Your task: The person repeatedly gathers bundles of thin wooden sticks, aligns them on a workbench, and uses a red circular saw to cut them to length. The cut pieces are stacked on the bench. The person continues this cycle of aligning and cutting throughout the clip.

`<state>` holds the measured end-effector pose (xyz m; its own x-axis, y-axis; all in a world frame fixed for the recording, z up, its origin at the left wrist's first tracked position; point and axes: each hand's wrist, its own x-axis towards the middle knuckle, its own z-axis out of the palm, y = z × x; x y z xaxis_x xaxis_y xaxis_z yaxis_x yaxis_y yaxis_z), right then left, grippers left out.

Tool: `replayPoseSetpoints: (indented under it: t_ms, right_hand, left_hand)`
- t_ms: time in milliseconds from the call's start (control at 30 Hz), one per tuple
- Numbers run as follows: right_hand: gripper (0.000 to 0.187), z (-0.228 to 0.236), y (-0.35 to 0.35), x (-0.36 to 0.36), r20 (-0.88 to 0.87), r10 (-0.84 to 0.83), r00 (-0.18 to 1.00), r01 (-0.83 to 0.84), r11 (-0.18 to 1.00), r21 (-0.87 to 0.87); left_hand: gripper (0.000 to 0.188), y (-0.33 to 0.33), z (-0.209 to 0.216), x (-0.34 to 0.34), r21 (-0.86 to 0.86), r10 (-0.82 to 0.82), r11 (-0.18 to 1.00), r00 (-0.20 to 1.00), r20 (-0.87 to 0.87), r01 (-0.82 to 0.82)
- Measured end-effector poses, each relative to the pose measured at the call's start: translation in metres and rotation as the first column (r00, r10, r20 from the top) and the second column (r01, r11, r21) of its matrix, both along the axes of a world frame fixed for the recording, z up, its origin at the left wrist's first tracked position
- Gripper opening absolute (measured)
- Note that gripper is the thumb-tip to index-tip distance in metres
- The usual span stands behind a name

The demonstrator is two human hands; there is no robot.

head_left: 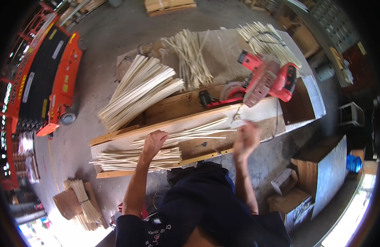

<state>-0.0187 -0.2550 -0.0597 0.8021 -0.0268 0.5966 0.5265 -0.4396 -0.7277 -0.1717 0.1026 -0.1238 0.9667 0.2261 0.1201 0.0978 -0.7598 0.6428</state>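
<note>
Thin pale sticks (pixel 198 133) lie loose across a long wooden tray (pixel 206 153) in front of me. My left hand (pixel 156 140) is closed over the left part of these sticks, fingers curled down around them. Below it, a thicker pile of similar sticks (pixel 116 159) fills the tray's left end. My right hand (pixel 247 139) hovers over the tray's right part, smeared by motion, and whether it holds a stick cannot be made out. Just beyond that hand, a red and black belt sander (pixel 262 80) rests with its worn belt facing up.
Another red and black power tool (pixel 227 96) lies left of the sander. Stick bundles (pixel 142 90) (pixel 190 57) (pixel 268 41) lie along the table's far side. An orange lift machine (pixel 62 78) stands at left; wooden boxes (pixel 309 173) stand at right. A cord (pixel 276 123) hangs across the tray's right end.
</note>
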Motion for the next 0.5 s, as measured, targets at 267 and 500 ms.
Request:
replayPoseSetpoints:
  t_ms: [267, 500]
  right_hand:
    - [0.024, -0.056, 0.031, -0.042, -0.36, 0.192, 0.913, -0.265, 0.95, -0.163]
    - [0.061, -0.084, 0.048, 0.002, -0.294, -0.045, 0.955, -0.142, 0.8, -0.583]
  left_hand:
    - [0.014, -0.013, 0.005, 0.046, -0.133, 0.041, 0.99, 0.997, -0.073, -0.05]
    - [0.011, -0.03, -0.009, 0.061, 0.127, 0.05, 0.991, 0.999, -0.001, -0.049]
